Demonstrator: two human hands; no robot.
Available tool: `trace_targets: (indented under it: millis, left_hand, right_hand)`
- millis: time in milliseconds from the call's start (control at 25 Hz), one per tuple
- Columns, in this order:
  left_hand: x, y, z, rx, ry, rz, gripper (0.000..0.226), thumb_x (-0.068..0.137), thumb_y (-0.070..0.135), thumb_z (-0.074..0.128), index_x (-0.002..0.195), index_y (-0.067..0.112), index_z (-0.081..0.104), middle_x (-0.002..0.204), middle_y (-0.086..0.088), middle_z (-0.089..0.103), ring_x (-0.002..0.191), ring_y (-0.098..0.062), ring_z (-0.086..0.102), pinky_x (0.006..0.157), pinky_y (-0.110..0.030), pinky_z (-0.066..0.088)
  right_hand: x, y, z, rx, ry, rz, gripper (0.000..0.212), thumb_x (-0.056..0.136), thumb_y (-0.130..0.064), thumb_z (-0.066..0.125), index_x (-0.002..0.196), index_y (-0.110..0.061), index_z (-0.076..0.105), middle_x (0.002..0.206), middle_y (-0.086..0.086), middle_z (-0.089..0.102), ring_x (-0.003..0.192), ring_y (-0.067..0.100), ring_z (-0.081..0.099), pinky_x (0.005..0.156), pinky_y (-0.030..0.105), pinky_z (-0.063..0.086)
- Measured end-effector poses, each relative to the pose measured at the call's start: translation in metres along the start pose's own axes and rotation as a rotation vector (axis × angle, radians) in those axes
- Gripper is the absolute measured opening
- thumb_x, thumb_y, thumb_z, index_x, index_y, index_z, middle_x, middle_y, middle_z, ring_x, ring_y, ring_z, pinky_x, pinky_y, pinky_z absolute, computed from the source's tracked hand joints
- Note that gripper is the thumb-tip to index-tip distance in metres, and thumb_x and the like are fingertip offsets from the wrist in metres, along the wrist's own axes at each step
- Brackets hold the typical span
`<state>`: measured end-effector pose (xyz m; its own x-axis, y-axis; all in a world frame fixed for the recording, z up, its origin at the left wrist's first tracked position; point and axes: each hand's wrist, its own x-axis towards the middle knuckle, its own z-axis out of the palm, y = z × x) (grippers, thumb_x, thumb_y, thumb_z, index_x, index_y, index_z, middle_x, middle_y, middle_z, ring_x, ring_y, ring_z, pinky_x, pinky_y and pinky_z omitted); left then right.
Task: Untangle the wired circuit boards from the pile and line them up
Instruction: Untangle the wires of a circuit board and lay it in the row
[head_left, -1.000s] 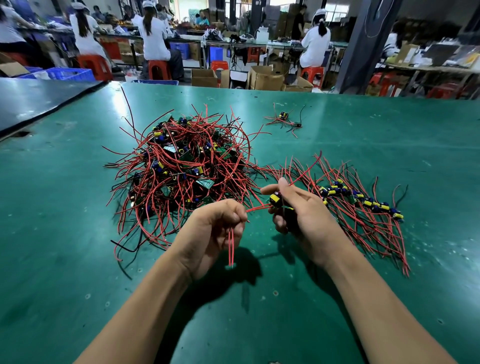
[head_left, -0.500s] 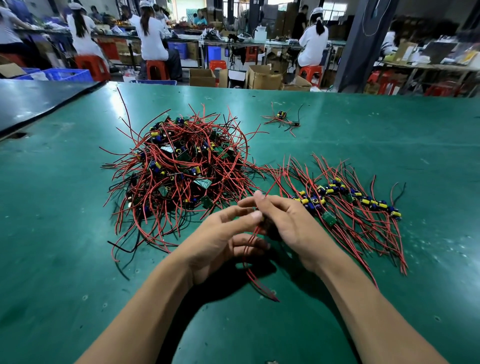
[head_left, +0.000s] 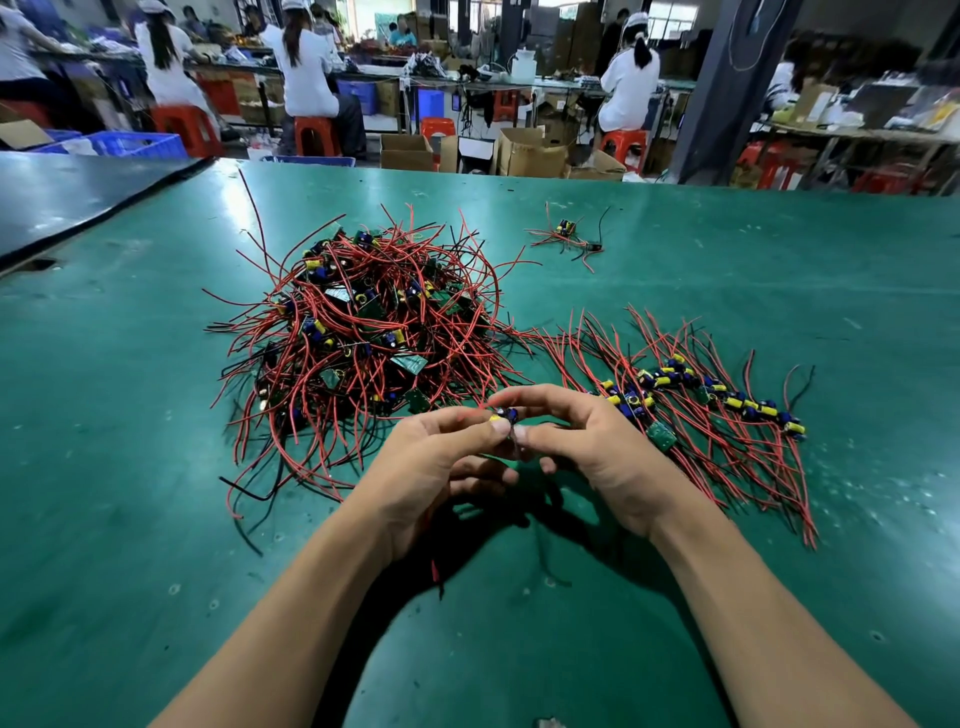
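- While both hands meet low over the table (head_left: 156, 519), head view: left hand (head_left: 436, 457) & right hand (head_left: 597, 452) each pinch one board (head_left: 506, 415) w/ thumb & fingertips, just in front of the pile (head_left: 363, 338).
- Its wires hang under the hands, mostly hidden.
- Step, prob.: board freed, being straightened.
- Next: lay it at left end of the row (head_left: 701, 400), wires parallel w/ the rest.

Both bare forearms reach forward, converging. The left hand (head_left: 436, 462) and right hand (head_left: 597, 447) meet fingertip to fingertip, fingers curled, pinching a small blue-and-yellow wired circuit board (head_left: 506, 415).
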<state>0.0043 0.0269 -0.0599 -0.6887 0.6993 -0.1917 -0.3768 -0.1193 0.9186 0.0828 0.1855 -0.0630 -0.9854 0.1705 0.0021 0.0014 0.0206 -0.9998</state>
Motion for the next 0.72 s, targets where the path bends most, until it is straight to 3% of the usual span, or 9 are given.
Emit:
trace_targets:
  millis: [120,280,480,600,720]
  left_hand:
    - [-0.0007,-0.0009,-0.0014,0.013,-0.004,0.020,0.026,0.074,0.020,0.072,0.092,0.003,0.068,0.084,-0.016,0.073,0.063,-0.023,0.070,0.059,-0.028,0.058]
    - [-0.0015,0.0010,-0.0026,-0.023,-0.024,0.018,0.019,0.071,0.021,0.072,0.085,0.008,0.074,0.087,-0.019,0.073,0.065,-0.025,0.071,0.063,-0.030,0.058]
    - [-0.0010,0.0023,-0.0028,-0.083,0.002,-0.007,0.031,0.072,0.015,0.073,0.100,0.002,0.071,0.081,-0.016,0.072,0.061,-0.022,0.069,0.062,-0.031,0.057]
    - [-0.0022,0.0037,-0.0012,-0.083,0.011,-0.003,0.031,0.069,0.014,0.074,0.097,0.002,0.069,0.076,-0.015,0.071,0.057,-0.021,0.067,0.057,-0.029,0.057]
    - [-0.0040,0.0018,0.0016,-0.060,0.004,0.009,0.028,0.064,0.015,0.078,0.090,0.006,0.074,0.078,-0.016,0.072,0.058,-0.021,0.067,0.059,-0.028,0.055]
  right_hand:
    - [-0.0002,0.0031,-0.0015,0.008,0.006,0.002,0.028,0.081,-0.025,0.072,0.108,-0.030,0.076,0.100,-0.009,0.072,0.067,0.000,0.059,0.065,0.025,0.040]
    - [0.0018,0.0041,0.0014,0.076,0.004,-0.005,0.024,0.081,-0.025,0.074,0.105,-0.030,0.076,0.101,-0.007,0.070,0.061,0.002,0.061,0.079,0.041,0.044]
    - [0.0015,0.0019,0.0020,-0.001,-0.044,-0.065,0.033,0.080,-0.021,0.078,0.111,-0.031,0.072,0.101,-0.011,0.071,0.071,0.000,0.060,0.060,0.013,0.043]
    - [0.0018,0.0028,0.0048,0.017,-0.034,-0.071,0.031,0.080,-0.029,0.080,0.110,-0.030,0.073,0.098,-0.011,0.070,0.072,0.000,0.060,0.061,0.015,0.043]
    - [0.0034,0.0024,0.0050,-0.015,0.047,-0.051,0.035,0.075,-0.041,0.081,0.107,-0.027,0.075,0.096,-0.005,0.071,0.083,0.010,0.060,0.072,0.028,0.044]
